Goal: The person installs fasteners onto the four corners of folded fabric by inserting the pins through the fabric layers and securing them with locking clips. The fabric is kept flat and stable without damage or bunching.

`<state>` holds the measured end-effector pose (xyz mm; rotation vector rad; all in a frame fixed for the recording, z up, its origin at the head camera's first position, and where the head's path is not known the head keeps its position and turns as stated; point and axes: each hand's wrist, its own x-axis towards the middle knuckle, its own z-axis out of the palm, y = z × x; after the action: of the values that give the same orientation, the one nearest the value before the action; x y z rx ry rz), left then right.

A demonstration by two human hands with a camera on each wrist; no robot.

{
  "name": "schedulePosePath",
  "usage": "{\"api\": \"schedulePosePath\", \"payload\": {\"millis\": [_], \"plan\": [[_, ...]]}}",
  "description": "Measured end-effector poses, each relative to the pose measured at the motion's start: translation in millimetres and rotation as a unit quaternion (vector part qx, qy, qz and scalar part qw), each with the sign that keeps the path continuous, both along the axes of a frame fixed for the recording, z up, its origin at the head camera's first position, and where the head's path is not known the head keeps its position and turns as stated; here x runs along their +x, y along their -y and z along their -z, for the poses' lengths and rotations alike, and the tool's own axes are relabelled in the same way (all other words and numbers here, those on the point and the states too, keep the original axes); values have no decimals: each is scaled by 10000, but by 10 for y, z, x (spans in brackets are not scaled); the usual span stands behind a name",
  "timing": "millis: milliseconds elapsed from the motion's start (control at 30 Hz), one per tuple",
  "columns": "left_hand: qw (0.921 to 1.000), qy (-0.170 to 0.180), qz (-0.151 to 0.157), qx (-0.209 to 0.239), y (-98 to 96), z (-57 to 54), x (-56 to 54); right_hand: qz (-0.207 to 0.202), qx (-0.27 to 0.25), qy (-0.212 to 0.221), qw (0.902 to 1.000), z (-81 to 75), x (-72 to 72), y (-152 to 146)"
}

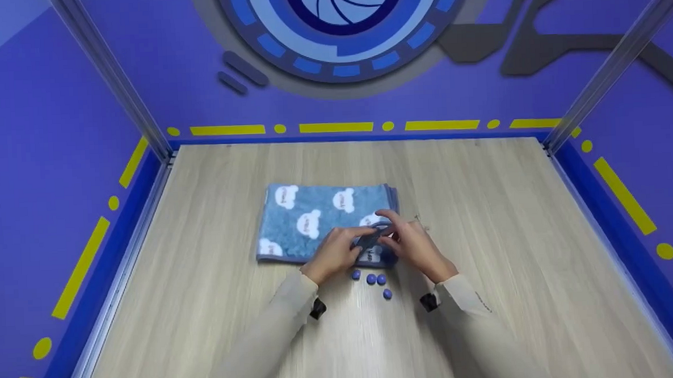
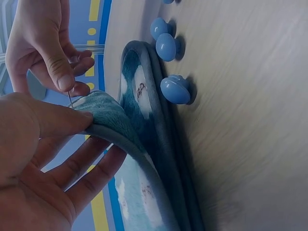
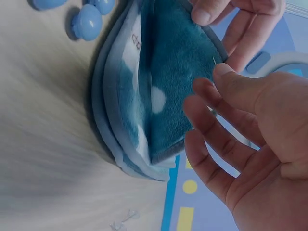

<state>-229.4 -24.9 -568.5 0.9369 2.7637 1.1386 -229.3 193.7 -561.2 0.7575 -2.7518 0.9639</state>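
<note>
A folded blue fleece blanket (image 1: pixel 309 207) with white bear-head prints and a grey-blue border lies on the table. Its near right corner is lifted, and my left hand (image 1: pixel 336 248) pinches the border there between thumb and fingers. Opposite it, my right hand (image 1: pixel 418 248) pinches a thin metal pin (image 2: pixel 70 98) between thumb and index finger. The pin's lower end meets the lifted border; whether it has pierced the cloth I cannot tell. Several blue mushroom-shaped knobs (image 2: pixel 175 89) lie on the table near the blanket's front edge.
Small clear plastic pieces (image 3: pixel 124 221) lie on the wood tabletop (image 1: pixel 504 261) right of the blanket. Purple-blue panels (image 1: pixel 333 112) with yellow marks stand along the back and both sides. Metal posts (image 1: pixel 609 63) rise at the back corners.
</note>
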Motion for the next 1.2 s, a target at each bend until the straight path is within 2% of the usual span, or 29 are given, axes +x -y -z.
{"api": "schedulePosePath", "payload": {"millis": [600,867,1000,1200], "plan": [[9999,83,49,-49,-13,-18,18,-116,-65,-39,9999,66,8,65],[9997,-83,234,34,-17,-11,12,-199,-26,-346,9992,87,7,99],[9997,-157,174,59,-18,-10,17,-108,-3,-259,9996,84,1,118],[9995,-127,-80,273,-7,-3,34,2,94,-41,9999,87,-12,137]]}}
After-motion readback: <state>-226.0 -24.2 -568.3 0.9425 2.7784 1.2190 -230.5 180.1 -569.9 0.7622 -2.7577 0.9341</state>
